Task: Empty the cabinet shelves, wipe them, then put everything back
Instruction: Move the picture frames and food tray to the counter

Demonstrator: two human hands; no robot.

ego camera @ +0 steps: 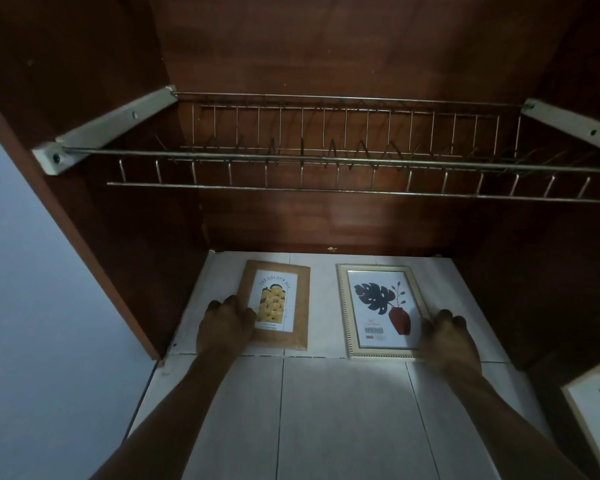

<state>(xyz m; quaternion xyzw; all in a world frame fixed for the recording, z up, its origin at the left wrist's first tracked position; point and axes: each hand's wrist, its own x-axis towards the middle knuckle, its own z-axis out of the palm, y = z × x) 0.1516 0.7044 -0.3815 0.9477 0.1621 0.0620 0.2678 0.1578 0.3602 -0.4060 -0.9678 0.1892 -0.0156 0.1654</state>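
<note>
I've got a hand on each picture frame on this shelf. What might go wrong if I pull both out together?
Each hand is at one edge only: the left hand on the brown frame, the right hand on the cream frame. Either frame might tilt and slip.
The cream frame's front looks glazed, so a drop may crack it.
The wire rack hangs right above; lifting high could knock it.

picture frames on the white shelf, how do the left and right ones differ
The brown frame has a wide cork-like border and yellow print; the pale frame has a narrow beaded border, with a dark leaf and red vase. Only the pale frame, not the brown frame, shows a barcode sticker. Both lie flat on the white shelf.
</note>
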